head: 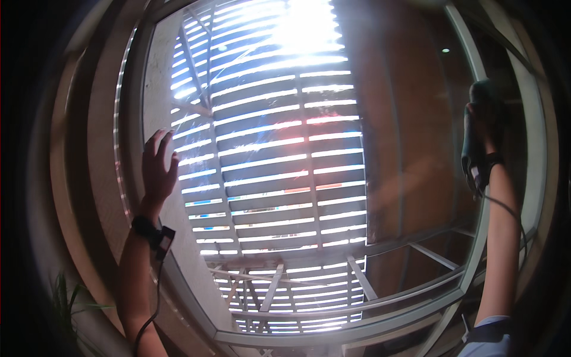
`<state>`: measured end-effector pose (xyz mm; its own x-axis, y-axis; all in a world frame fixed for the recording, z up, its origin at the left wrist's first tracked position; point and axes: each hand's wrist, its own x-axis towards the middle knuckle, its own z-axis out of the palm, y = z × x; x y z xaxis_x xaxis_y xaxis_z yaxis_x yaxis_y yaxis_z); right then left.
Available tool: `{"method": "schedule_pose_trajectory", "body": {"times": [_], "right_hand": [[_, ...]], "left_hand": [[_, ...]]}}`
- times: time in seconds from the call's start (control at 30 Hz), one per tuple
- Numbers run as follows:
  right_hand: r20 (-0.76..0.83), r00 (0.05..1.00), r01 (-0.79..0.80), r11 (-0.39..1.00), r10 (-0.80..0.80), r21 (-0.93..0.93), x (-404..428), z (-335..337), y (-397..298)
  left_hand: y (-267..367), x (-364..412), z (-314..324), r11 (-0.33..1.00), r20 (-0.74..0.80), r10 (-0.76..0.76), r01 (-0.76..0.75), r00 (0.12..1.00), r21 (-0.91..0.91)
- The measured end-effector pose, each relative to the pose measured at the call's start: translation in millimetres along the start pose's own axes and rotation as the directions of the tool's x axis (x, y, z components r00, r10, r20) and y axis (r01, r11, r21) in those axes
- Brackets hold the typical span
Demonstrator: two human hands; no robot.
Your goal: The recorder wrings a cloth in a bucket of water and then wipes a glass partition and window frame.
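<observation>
On the left, my left hand (pixel 159 167) is raised with its fingers apart at the side of a large window, holding nothing. Whether its fingertips touch the glass pane (pixel 330 165) cannot be told. Over on the right, my right hand (pixel 485 129) is in shadow against a dark green cloth (pixel 473 149) beside the pale window frame (pixel 479 67). The cloth seems gripped under the palm, though the fingers are hard to make out. Each wrist wears a dark band, the left one with a small box (pixel 166 243) and both with a cable.
Behind the glass are horizontal slats (pixel 267 165) with bright light between them, metal struts (pixel 272 288) and a brown panel (pixel 392 134). The frame's lower rail (pixel 339 334) crosses below. Green leaves (pixel 67 299) stand at the lower left, next to a curved-looking light ledge (pixel 67 196).
</observation>
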<state>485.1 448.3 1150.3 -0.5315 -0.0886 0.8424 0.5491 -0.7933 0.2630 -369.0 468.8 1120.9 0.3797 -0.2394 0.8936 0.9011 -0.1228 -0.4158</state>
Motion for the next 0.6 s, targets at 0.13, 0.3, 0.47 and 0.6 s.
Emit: {"method": "schedule_pose_trajectory", "body": {"times": [0.13, 0.3, 0.47, 0.6], "right_hand": [[0.155, 0.946, -0.323, 0.866, 0.285, 0.382, 24.2, -32.3, -47.8], [0.12, 0.928, -0.351, 0.72, 0.352, 0.599, 72.2, -38.7, -47.2], [-0.292, 0.932, -0.091, 0.919, 0.214, 0.383, 169.8, 26.4, 3.9], [-0.139, 0.923, -0.089, 0.55, 0.36, 0.83, 300.8, -43.8, -102.1]], "left_hand": [[-18.6, -5.7, -16.3, 0.998, 0.058, 0.02, -0.024, 0.998, 0.066], [-11.0, -3.0, -14.8, 0.999, 0.038, -0.016, 0.015, 0.999, 0.046], [5.4, -0.6, 15.3, 0.986, -0.049, -0.069, 0.06, 0.996, -0.158], [-4.4, -11.1, -10.4, 0.986, 0.015, -0.096, 0.097, 0.995, -0.135]]}}
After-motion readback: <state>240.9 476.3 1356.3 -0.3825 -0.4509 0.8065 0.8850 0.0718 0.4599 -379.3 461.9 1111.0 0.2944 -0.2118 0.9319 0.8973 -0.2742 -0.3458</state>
